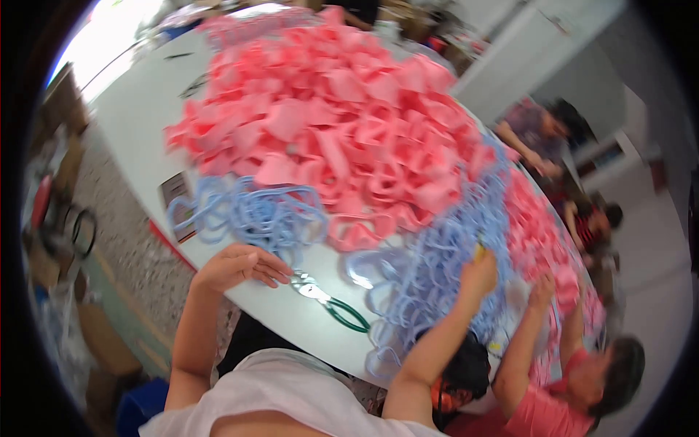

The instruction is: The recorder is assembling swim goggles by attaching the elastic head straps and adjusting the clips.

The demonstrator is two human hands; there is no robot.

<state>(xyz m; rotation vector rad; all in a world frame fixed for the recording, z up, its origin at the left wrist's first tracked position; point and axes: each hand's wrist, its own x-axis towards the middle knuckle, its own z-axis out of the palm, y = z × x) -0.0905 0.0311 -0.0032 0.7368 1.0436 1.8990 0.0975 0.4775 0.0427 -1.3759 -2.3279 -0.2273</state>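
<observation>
Spread, empty left grip (240,267) just beside pliers (312,289) on surface (131,124); right grip (479,274) at blue cords (440,266), yellow bit (479,251) alongside, cannot tell whether pinching. Could drag neighbouring cords along on lifting, given tangling.

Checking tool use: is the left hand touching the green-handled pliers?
Cannot tell: in the head view, the left hand is right beside the pliers, but neither contact nor gap shows plainly.

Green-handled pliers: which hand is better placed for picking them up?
Probably the left hand: it's close beside the pliers. The right hand is farther off, at the blue loops.
</observation>
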